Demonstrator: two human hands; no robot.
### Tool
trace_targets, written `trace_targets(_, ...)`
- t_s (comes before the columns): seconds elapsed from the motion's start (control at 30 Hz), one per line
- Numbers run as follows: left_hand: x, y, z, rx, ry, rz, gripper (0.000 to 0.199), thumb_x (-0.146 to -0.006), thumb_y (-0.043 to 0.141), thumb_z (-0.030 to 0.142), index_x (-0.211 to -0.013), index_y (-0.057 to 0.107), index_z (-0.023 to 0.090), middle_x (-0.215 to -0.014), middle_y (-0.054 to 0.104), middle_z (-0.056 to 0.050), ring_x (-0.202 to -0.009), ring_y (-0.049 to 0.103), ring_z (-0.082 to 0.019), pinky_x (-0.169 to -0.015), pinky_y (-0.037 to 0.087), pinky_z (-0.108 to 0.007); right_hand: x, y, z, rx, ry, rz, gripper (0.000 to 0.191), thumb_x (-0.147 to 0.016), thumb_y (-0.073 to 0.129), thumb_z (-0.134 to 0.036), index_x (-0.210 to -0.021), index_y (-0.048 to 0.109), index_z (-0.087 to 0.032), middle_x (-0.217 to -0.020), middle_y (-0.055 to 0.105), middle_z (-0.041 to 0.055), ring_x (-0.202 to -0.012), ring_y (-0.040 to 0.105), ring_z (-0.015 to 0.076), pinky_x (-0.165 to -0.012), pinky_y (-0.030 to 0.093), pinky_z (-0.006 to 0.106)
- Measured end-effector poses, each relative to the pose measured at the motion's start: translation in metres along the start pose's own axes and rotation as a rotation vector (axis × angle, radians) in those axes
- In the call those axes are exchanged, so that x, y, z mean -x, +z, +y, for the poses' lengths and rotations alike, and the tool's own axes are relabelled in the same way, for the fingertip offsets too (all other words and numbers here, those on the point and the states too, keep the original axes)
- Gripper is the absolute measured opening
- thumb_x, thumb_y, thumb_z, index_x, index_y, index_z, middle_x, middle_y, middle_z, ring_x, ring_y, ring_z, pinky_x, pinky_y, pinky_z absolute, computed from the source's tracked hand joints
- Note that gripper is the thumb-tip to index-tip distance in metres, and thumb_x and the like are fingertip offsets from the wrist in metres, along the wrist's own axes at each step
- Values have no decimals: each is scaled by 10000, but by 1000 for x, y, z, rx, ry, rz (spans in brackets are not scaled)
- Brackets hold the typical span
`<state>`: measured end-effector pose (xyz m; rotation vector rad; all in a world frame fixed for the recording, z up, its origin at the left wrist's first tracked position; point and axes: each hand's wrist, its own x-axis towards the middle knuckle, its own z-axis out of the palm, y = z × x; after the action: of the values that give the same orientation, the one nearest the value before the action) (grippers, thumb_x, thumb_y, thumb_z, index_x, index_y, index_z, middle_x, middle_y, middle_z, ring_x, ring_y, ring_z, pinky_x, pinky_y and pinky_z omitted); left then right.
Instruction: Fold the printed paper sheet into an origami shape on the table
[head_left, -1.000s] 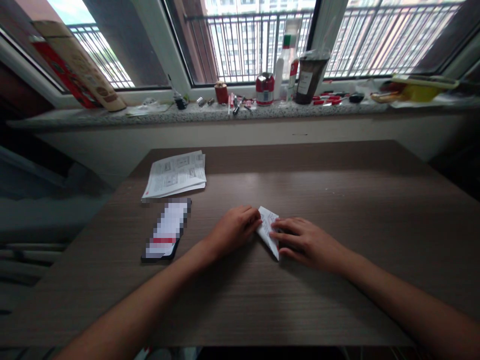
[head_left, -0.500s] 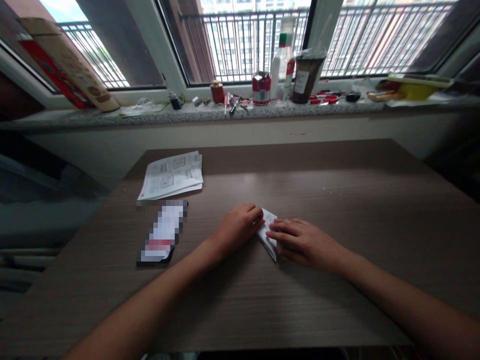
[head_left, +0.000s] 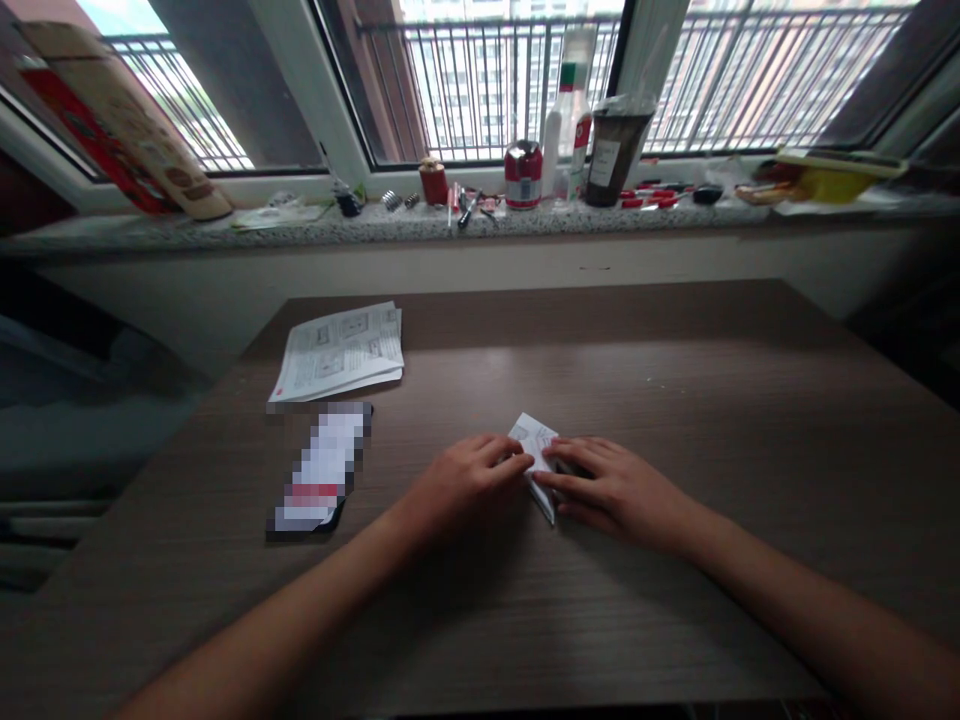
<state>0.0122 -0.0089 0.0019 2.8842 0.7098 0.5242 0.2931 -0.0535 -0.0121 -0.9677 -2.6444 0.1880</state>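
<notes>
A small folded sheet of white printed paper lies on the table between my hands, its lower end narrowing to a point. My left hand is closed at the paper's left edge, fingers curled and bunched on it; the fingertips partly cover the paper. From the other side, my right hand rests its stretched, slightly parted fingers on the paper's right part. Part of the sheet is hidden beneath both hands.
Left on the brown table are a folded printed leaflet and a phone with a blurred screen. Behind, the windowsill carries a red can, a clear bottle, a dark drink cup and small items.
My left hand has slid down and toward me along the paper's edge, so more of the sheet's upper end shows. My right hand stays nearly where it was.
</notes>
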Motion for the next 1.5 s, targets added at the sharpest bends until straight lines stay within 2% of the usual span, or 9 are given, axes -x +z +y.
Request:
trace_targets(0.17,9,-1,8,30,10,-29,307,-1053,567,276,-1351,602,210,-1290,659,-124,-1178,625,-297,-964,568,-470,0,-3,1,-46,30,3,451,-1040,589,-333,-1490,551,-332,-1474,605,94,-1349,564,290,-1094,499,526)
trace_targets(0.37,13,0,11,24,-6,-72,416,-1031,607,335,-1429,551,227,-1414,609,-130,-1302,563,-336,-1043,528,-517,-6,1,3,-79,137,48,442,-1059,529,-296,-1498,529,-249,-1493,585,123,-1319,587,281,-1067,523,507)
trace_targets(0.47,14,1,13,26,-32,-99,470,-1022,622,365,-1458,521,224,-1472,576,-134,-1363,525,-342,-1086,495,-529,-9,4,5,-53,117,31,386,-1052,541,-306,-1430,596,-245,-1456,618,112,-1307,597,284,-1077,513,515)
trace_targets(0.83,12,-1,15,30,-21,-120,477,-1034,593,426,-1483,519,284,-1516,545,-117,-1394,502,-339,-1103,451,-536,-14,0,7,-54,115,65,341,-1038,577,-300,-1372,630,-257,-1339,698,89,-1228,641,270,-1026,525,497)
trace_targets(1.03,12,-2,16,27,-31,-138,491,-1035,588,448,-1494,512,290,-1535,530,-107,-1410,484,-334,-1119,436,-530,-12,4,10,-24,62,70,314,-1043,568,-286,-1343,652,-247,-1400,665,89,-1275,613,278,-1056,511,506)
trace_targets(1.3,13,-5,17,34,-38,-136,541,-1027,603,453,-1526,483,283,-1558,507,-108,-1424,470,-335,-1136,426,-529,-13,6,10,-84,22,59,398,-1048,543,-222,-1444,574,-242,-1481,615,72,-1357,570,240,-1134,486,474)
trace_targets(1.5,17,-3,13,35,-25,-163,564,-1038,583,461,-1555,451,279,-1585,485,-103,-1456,444,-320,-1180,384,-518,-14,4,10,-111,18,47,416,-1040,547,-195,-1452,575,-240,-1474,623,72,-1353,584,224,-1158,477,462)
